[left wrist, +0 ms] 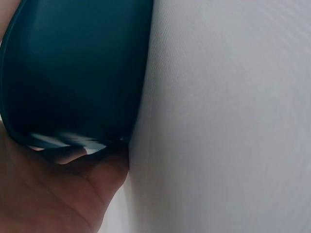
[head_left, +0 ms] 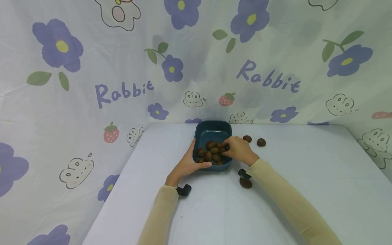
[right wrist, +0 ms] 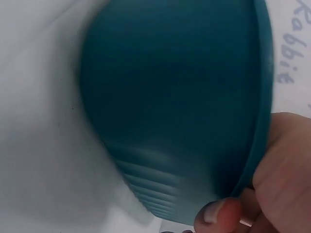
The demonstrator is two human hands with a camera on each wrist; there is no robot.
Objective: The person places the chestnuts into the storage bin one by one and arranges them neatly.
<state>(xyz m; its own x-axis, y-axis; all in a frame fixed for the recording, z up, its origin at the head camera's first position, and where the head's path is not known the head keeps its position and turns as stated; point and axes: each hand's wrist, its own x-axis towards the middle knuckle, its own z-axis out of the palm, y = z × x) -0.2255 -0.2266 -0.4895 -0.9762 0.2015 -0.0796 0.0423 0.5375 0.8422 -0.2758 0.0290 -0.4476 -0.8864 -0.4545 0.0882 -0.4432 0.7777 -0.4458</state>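
A teal, rectangular box stands at the back of the white table with several brown, rounded nuts, like chestnuts, inside it. My left hand grips the box at its near left corner, the thumb along the front rim and the fingers against the left side. In the left wrist view, that thumb presses the box wall. Over the right rim bends my right hand, thumb and fingers curled at the nuts. Its thumb overlaps the box wall in the right wrist view. Whether it pinches a nut or the rim is hidden.
Two loose nuts, one farther right than the other, lie right of the box. A third nut rests beneath the right wrist's black camera. Behind the table hangs a printed curtain.
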